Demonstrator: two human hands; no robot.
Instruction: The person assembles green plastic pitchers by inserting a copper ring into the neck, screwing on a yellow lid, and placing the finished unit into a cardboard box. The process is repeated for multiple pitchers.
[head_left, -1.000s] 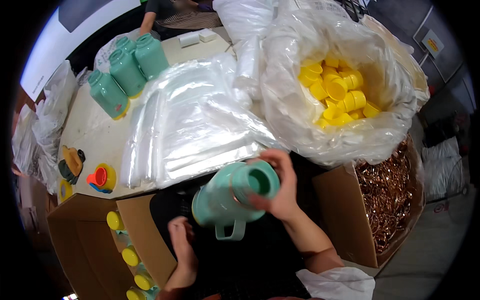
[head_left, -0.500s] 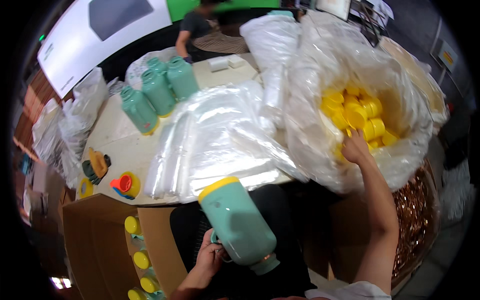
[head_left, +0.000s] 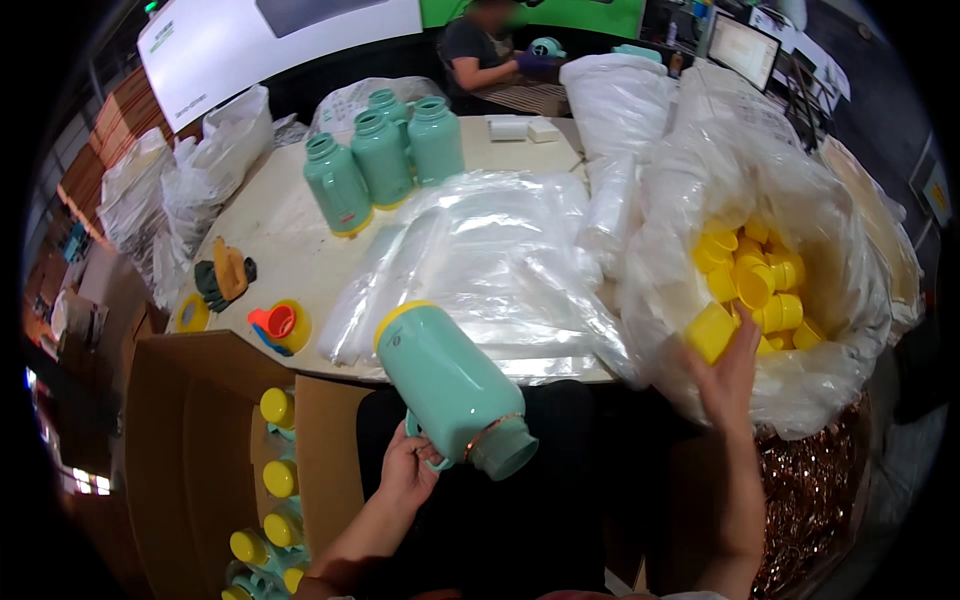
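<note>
My left hand [head_left: 410, 466] is closed round the handle of a pale green thermos flask [head_left: 445, 380]. The flask is tilted over my lap, its yellow base up to the left and its open neck down to the right, with a thin copper-coloured ring by the neck. In my right hand [head_left: 733, 375] is a yellow cup-shaped cap [head_left: 710, 332], held at the near rim of a large clear plastic bag [head_left: 670, 270]. Inside the bag lie several more yellow caps [head_left: 755, 284].
Green flasks [head_left: 385, 160] stand at the table's far left. Stacked clear plastic sleeves [head_left: 480, 260] cover its middle. An open cardboard box [head_left: 335, 440] at lower left holds yellow-capped flasks [head_left: 280, 478]. Copper-coloured strips [head_left: 810, 500] lie lower right. A co-worker [head_left: 480, 55] sits across.
My right hand has drawn back from the pile with a yellow cap. The flask stays in my left hand, its neck turned a little higher. The whole view has shifted.
</note>
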